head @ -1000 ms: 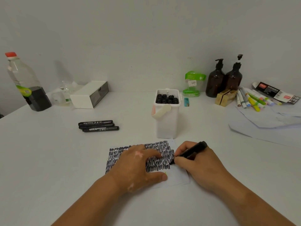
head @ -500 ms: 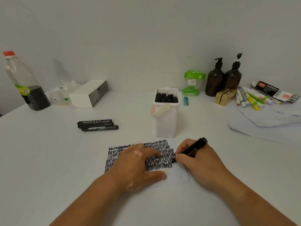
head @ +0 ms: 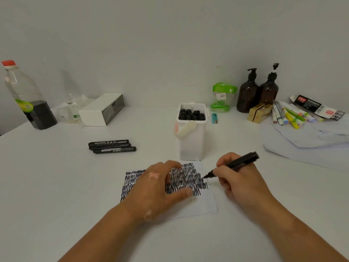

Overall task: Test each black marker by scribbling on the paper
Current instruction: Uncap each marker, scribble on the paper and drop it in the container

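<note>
The scribbled paper (head: 205, 203) is pressed by the open left hand (head: 156, 188), a marker (head: 236, 163) gripped by the right hand (head: 241, 182). Many seem left in the tub (head: 190, 144).

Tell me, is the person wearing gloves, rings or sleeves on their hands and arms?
No. The left hand and the right hand wear no gloves, and no rings show. The left forearm and the right forearm are bare too: no sleeves, watch or bracelet in view.

Left hand (head: 156, 188) lies flat, palm down; right hand (head: 240, 183) pinches a black marker (head: 238, 162).
</note>
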Available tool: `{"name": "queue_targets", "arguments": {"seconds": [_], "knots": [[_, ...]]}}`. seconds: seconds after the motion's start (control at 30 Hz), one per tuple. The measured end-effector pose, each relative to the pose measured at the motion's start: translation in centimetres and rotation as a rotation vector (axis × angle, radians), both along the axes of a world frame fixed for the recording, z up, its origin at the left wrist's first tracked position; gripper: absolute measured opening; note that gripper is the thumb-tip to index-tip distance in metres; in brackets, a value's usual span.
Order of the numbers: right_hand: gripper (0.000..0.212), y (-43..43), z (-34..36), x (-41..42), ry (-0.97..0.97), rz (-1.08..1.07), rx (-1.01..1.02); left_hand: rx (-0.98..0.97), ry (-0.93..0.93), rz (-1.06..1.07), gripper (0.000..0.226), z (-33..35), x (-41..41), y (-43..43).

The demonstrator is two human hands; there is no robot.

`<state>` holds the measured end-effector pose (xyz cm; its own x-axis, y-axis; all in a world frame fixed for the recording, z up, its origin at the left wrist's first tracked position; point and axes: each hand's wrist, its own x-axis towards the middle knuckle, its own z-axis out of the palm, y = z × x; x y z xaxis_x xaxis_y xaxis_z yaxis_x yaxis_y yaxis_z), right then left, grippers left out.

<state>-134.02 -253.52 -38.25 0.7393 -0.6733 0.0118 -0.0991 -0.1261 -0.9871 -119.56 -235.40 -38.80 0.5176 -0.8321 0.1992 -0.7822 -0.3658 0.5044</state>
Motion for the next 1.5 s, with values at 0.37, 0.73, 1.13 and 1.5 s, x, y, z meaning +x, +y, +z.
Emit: {"name": "queue_targets", "arguments": {"seconds": [0.37,0.73,1.13,1.5], "knots": [[0.006,-0.3,0.8,-0.3,-0.221,0.064,0.169,-0.42,0.716,-0.032,0.036,0.6,0.1,0.0],[0.012,-0.1,1.5,-0.5,-0.37,0.044,0.302,-0.413,0.645,-0.08,0.022,1.1,-0.2,-0.1],[0.011,0.7,1.2,-0.5,-0.281,0.171,0.177,-0.303,0.531,-0.2,0.025,0.2,0.1,0.0],[0.011,1.7,1.2,-0.4,-0.138,0.287,0.07,-0.437,0.868,-0.29,0.02,0.3,-0.7,-0.3]]}}
